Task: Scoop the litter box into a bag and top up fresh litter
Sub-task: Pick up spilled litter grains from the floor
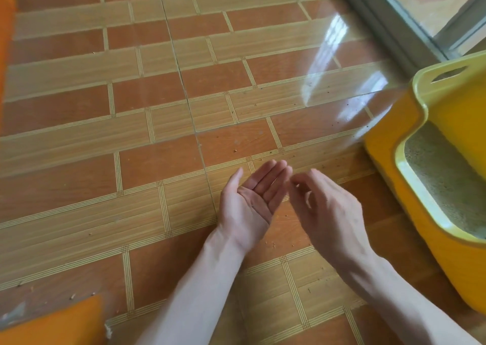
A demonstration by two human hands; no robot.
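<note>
**Over the tiled floor, two bare hands**

Over the brown and tan tiled floor [157,107], the left hand [249,200] is held palm up, with its fingers straight and nothing in it. The right hand [326,207] is seen just beside it, back up, its fingers curled loosely; its fingertips are blurred, so whether a crumb is pinched cannot be told. The yellow litter box [410,213] is found at the right edge, with pale litter [441,186] inside. Small crumbs [273,244] are scattered on the tiles near the hands. An orange thing [57,323] is seen at the bottom left.
</note>
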